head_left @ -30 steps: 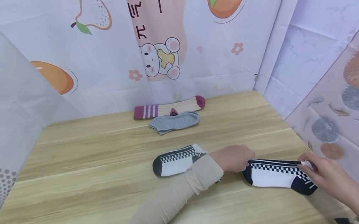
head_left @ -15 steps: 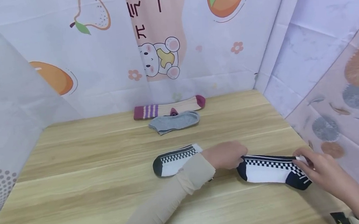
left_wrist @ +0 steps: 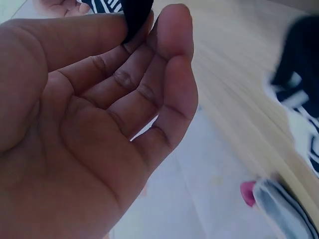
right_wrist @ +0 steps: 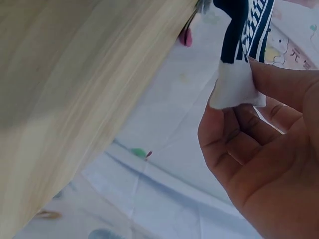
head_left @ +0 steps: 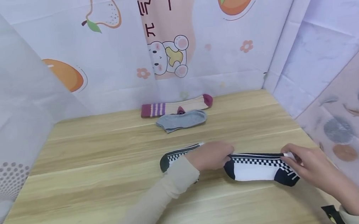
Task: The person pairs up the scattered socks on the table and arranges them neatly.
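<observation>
A white sock [head_left: 256, 170] with a black toe, black heel and checkered band is stretched sideways between both hands. My left hand [head_left: 211, 155] pinches its toe end; in the left wrist view a dark tip of the sock [left_wrist: 135, 19] sits between thumb and fingers. My right hand [head_left: 312, 166] pinches the white cuff, which shows in the right wrist view as the sock's cuff [right_wrist: 237, 85] under the thumb. A second checkered sock [head_left: 174, 156] lies flat on the table, partly hidden behind my left hand and sleeve.
Farther back on the wooden table [head_left: 100, 158] lie folded grey socks [head_left: 183, 120]. Behind them is a cream and maroon sock [head_left: 176, 107] with purple stripes, near the printed curtain [head_left: 114, 68]. Another curtain [head_left: 333, 77] borders the right side.
Both hands have moved left with the stretched sock, bringing its toe closer to the sock lying on the table. The head view has shifted slightly.
</observation>
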`<action>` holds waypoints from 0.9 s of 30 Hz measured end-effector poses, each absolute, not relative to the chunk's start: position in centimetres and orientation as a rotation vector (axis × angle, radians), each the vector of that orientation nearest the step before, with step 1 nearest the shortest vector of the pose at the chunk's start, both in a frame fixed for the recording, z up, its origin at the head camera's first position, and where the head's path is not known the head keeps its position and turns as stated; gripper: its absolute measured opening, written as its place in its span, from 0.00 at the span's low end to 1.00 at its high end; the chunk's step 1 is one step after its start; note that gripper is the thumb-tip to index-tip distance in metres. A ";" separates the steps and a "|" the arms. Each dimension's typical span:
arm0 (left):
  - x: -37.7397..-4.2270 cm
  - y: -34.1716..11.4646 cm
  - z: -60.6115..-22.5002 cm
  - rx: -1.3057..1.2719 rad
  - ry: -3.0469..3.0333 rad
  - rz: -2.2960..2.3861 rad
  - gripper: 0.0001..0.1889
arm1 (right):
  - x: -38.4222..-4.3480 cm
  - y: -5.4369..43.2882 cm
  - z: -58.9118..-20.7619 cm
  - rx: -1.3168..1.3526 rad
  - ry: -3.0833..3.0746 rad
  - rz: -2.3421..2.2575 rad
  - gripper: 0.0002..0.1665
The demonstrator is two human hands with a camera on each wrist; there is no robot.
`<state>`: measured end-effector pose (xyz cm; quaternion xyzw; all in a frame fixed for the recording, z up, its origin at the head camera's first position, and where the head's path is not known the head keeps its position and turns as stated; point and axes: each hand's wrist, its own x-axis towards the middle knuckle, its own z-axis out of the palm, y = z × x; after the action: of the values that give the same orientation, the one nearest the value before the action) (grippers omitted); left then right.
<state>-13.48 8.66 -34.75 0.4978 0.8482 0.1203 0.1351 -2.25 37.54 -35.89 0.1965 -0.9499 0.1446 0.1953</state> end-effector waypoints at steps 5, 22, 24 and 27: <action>-13.8 5.8 -34.8 1.362 2.480 0.368 0.05 | -3.4 35.2 -35.5 0.581 -2.725 0.452 0.17; -14.2 -3.6 -33.9 1.159 2.550 0.444 0.05 | -7.9 27.6 -35.0 0.845 -2.721 0.606 0.13; -14.2 -4.6 -33.9 1.120 2.548 0.460 0.05 | -8.5 26.8 -35.0 0.876 -2.727 0.604 0.13; -14.2 -6.1 -33.8 1.073 2.543 0.490 0.04 | -9.4 25.6 -35.0 0.904 -2.769 0.595 0.13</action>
<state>-14.17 -6.08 -33.83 0.3773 0.8942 0.1724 0.1682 -9.38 25.57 -35.03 0.3029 -0.9281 0.1995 0.0841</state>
